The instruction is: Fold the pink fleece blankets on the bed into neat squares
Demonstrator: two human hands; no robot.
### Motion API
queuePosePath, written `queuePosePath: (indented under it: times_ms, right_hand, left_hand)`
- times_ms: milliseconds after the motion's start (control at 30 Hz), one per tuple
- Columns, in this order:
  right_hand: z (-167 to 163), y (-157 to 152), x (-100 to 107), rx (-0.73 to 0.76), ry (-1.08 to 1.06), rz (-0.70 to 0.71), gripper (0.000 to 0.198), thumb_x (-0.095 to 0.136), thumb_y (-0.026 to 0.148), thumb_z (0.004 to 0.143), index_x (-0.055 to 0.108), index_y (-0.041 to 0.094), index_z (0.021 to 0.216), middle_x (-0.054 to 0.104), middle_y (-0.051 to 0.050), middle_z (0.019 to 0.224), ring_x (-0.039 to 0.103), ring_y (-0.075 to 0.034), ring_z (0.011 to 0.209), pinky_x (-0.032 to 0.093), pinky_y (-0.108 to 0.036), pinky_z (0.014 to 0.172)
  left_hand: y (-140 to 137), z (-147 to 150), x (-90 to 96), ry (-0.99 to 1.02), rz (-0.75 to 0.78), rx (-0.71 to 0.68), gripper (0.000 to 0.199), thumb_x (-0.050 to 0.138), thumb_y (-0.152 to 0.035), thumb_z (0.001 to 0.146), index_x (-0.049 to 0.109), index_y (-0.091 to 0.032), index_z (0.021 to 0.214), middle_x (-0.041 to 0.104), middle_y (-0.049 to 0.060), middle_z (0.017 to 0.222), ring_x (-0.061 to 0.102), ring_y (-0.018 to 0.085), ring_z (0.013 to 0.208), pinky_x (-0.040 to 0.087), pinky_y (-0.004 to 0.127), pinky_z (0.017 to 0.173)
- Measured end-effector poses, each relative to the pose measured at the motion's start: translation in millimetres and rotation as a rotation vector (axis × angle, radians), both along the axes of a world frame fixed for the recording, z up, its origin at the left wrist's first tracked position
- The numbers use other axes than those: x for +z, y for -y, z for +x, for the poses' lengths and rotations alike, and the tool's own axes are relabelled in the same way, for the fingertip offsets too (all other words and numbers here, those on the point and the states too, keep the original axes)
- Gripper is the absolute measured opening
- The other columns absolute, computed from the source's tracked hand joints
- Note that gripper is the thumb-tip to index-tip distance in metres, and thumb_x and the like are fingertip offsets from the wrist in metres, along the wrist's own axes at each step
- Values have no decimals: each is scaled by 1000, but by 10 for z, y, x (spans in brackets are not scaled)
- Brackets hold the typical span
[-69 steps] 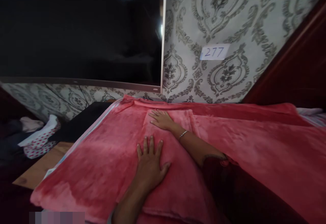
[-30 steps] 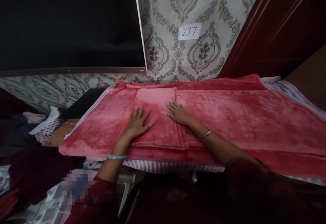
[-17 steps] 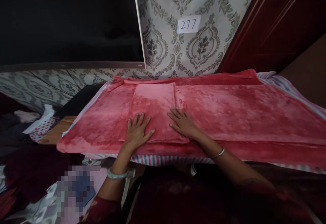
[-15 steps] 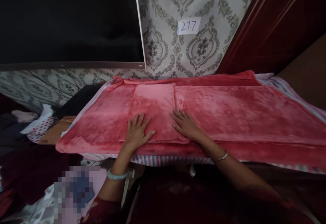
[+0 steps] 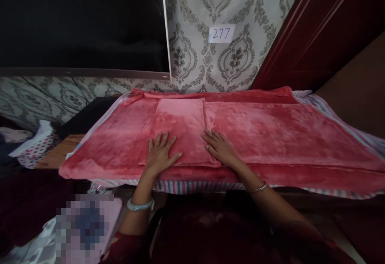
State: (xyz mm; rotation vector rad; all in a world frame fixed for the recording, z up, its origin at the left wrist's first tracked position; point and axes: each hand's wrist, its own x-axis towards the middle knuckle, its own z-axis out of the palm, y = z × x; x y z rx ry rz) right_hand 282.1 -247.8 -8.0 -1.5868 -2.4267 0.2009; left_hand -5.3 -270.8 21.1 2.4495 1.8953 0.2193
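A plush pinkish-red blanket (image 5: 264, 136) is spread over a long surface, with long edges folded inward. On its left half lies a smaller folded rectangle of the same plush cloth (image 5: 180, 115). My left hand (image 5: 161, 154) rests flat on the lower left part of this rectangle, fingers spread. Across its right edge lies my right hand (image 5: 219, 146), palm down with the fingers stretched out. Neither hand grips anything. Beneath the blanket a striped cloth (image 5: 186, 186) shows along the front and the right side.
A large black television (image 5: 84, 23) hangs at upper left. A paper marked 277 (image 5: 221, 33) is on the patterned wall. Dark red wood panelling (image 5: 300, 35) stands at right. A dotted tissue pack (image 5: 36, 148) sits on a wooden surface at left, above a pink item (image 5: 112, 212).
Both hands stay almost in the same place on the folded cloth. The view has shifted slightly, so the blanket's ends and the things at left appear a little further left.
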Motion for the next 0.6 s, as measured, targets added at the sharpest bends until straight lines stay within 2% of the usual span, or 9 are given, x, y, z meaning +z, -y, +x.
queuePosePath:
  times_ms: [200,433,600]
  right_hand:
    - [43,-3,-85,19,-114,55,53,33,42,105,49,25,152,35,-5,163,28,-28,152,24,-51,123]
    - [162,29,-155,88,-396,122,50,37,34,100,58,25,145,53,-7,151,46,-24,142,32,-52,120]
    - [252,31,-113,243,-441,29,51,48,31,92,63,28,140,46,-6,157,38,-29,147,31,-57,117]
  left_hand:
    - [-15,-7,-6,-14,-3,4,72,53,-61,93,38,-30,156,26,9,167,18,36,156,16,66,122]
    - [-20,-6,25,-28,-27,3,73,52,-61,93,36,-29,157,25,8,168,16,35,156,16,66,122]
    - [-14,-3,26,-30,-14,3,72,51,-59,93,36,-30,157,26,7,168,17,34,156,17,65,122]
